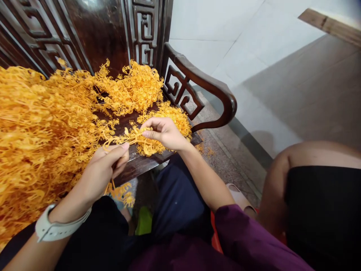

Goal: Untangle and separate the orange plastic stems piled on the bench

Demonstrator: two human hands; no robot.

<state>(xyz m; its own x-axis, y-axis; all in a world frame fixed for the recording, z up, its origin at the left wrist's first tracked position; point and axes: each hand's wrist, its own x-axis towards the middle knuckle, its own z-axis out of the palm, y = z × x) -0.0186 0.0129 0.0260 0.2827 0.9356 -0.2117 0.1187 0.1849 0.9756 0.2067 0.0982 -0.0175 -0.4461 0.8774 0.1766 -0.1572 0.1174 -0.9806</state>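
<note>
My left hand (100, 167), a white watch band on its wrist, is closed with thumb and fingers pinched around the stems of an orange plastic sprig (118, 140). Part of the orange strands hangs below that hand. Just to the right, my right hand (167, 133) pinches the leafy part of the sprig between thumb and forefinger. Under and behind my right hand sits a small heap of short orange pieces (179, 118). A far larger pile of orange plastic sprigs (42, 131) lies to the left of my left hand.
The pieces lie on a dark carved wooden bench (141, 165) with a curved armrest (214, 81) at its right end. Another orange clump (141, 86) lies against the backrest. Another person's bent knee (282, 165) is close on the right. Stray bits lie on the floor (222, 165).
</note>
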